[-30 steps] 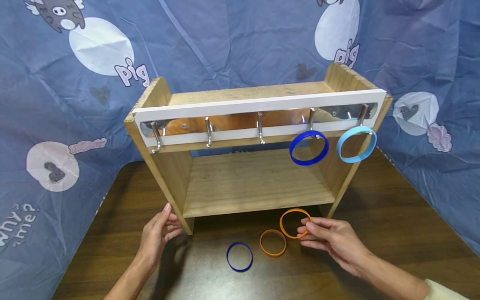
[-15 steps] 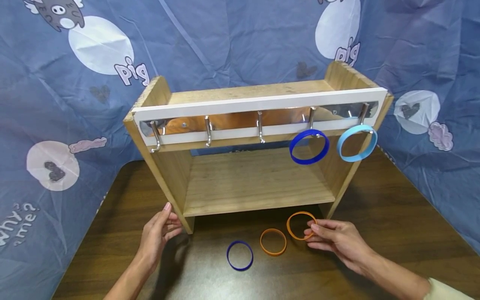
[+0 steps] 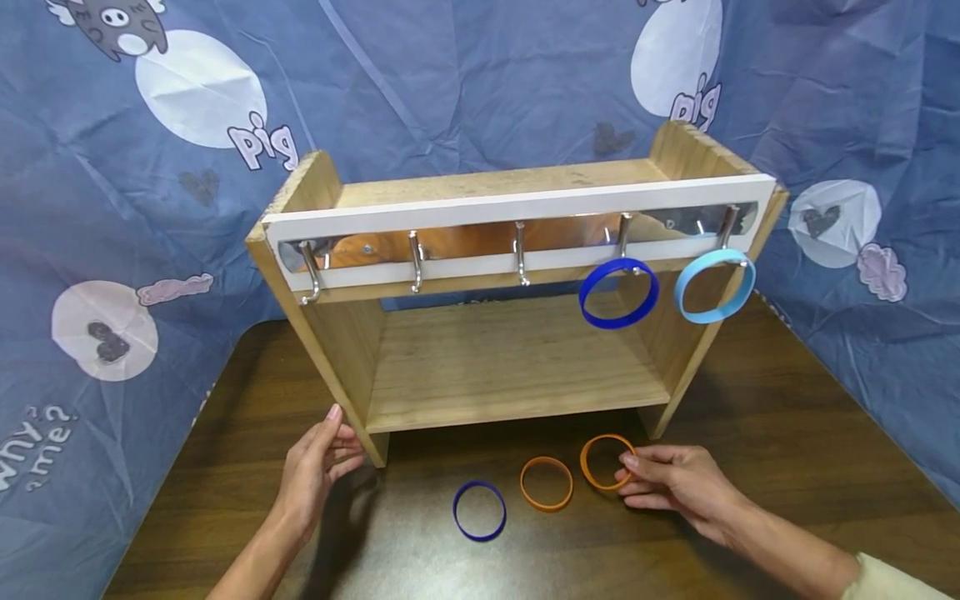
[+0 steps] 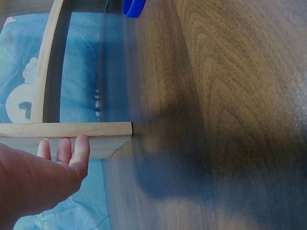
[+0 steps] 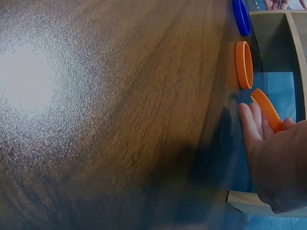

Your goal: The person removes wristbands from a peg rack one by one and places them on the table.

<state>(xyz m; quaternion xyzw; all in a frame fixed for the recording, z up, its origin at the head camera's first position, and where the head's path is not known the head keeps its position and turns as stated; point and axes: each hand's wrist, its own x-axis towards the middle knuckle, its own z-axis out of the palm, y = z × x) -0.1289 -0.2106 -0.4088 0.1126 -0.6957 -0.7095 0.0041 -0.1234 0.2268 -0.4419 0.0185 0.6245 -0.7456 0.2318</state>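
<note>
My right hand (image 3: pixel 682 492) pinches an orange wristband (image 3: pixel 583 468) between thumb and fingers, near the foot of the rack's right side; the right wrist view shows this band (image 5: pixel 267 111) tilted. Left of it on the table lie a second orange wristband (image 3: pixel 525 493) and a dark blue wristband (image 3: pixel 457 521). My left hand (image 3: pixel 307 475) rests its fingertips against the left side panel of the wooden rack (image 3: pixel 517 358), fingers loosely extended. From the rack's metal hooks (image 3: pixel 522 254) hang a blue wristband (image 3: pixel 582 304) and a light blue wristband (image 3: pixel 684 304), on the two rightmost ones.
A white rail (image 3: pixel 450 215) with a shiny strip carries the hooks across the rack's front; the three left hooks are bare. The rack stands on a dark wooden table (image 3: pixel 420 567). A blue printed cloth (image 3: pixel 465 92) hangs behind and at the sides.
My right hand has moved slightly right and down with the orange wristband, drawing it apart from the one on the table. My left hand stays at the rack's side.
</note>
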